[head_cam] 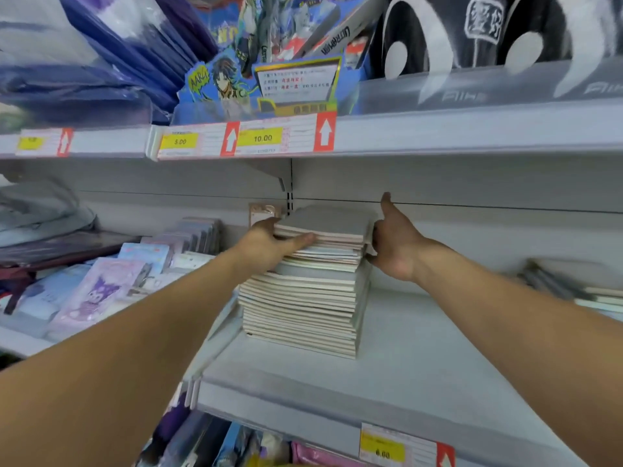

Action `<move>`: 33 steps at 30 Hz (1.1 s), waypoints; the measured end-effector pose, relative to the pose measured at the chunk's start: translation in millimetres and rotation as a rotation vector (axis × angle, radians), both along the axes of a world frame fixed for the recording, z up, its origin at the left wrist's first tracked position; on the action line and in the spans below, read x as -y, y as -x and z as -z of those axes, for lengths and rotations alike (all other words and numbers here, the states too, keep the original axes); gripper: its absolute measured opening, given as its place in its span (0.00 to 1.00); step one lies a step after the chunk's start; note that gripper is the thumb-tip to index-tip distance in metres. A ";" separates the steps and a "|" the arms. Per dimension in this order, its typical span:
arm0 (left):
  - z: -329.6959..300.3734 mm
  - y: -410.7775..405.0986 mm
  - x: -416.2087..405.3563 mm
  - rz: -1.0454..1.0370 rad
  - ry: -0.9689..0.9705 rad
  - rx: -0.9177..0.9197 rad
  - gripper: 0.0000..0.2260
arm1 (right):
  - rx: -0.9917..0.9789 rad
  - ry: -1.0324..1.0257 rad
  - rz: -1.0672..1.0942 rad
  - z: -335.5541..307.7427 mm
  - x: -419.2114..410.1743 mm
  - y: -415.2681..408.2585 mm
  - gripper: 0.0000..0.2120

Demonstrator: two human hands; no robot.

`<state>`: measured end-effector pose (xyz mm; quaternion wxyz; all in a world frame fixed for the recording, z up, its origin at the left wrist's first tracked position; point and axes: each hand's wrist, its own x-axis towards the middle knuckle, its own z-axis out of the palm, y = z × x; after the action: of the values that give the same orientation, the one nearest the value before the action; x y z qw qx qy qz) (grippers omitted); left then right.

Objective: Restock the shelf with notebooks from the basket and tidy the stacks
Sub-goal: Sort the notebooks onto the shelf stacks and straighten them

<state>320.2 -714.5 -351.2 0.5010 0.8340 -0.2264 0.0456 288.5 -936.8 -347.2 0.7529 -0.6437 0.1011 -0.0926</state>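
Grey-covered notebook stack gripped by both hands.

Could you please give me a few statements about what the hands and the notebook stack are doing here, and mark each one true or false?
1. Both hands are at the top of the notebook stack. True: the left hand holds its left side and the right hand its right side.
2. The stack stands on the floor. False: it stands on the grey shelf.
3. The right hand's thumb points upward. True.
4. The price tag above the stack reads 3.00. False: it reads 10.00.
5. The top notebook's cover is bright red. False: it is grey.
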 end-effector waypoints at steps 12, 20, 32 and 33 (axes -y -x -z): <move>30.1 19.4 -1.4 -0.391 0.167 0.361 0.24 | 0.181 0.188 0.111 30.6 -38.1 56.5 0.29; 280.2 209.5 -63.3 -0.410 0.210 0.239 0.06 | -0.122 0.101 0.132 285.8 -157.2 234.3 0.13; 514.3 319.8 -177.7 -0.536 -0.365 -1.150 0.32 | -0.971 0.006 -0.242 517.3 -224.1 350.3 0.19; 515.4 321.1 -177.8 -0.507 -0.383 -1.129 0.32 | -0.972 -0.021 -0.223 518.9 -225.3 349.1 0.18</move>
<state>-0.9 -536.8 -866.5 0.3591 0.8319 0.2719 -0.3242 -60.7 -711.6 -866.1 0.6304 -0.6117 0.3718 0.3002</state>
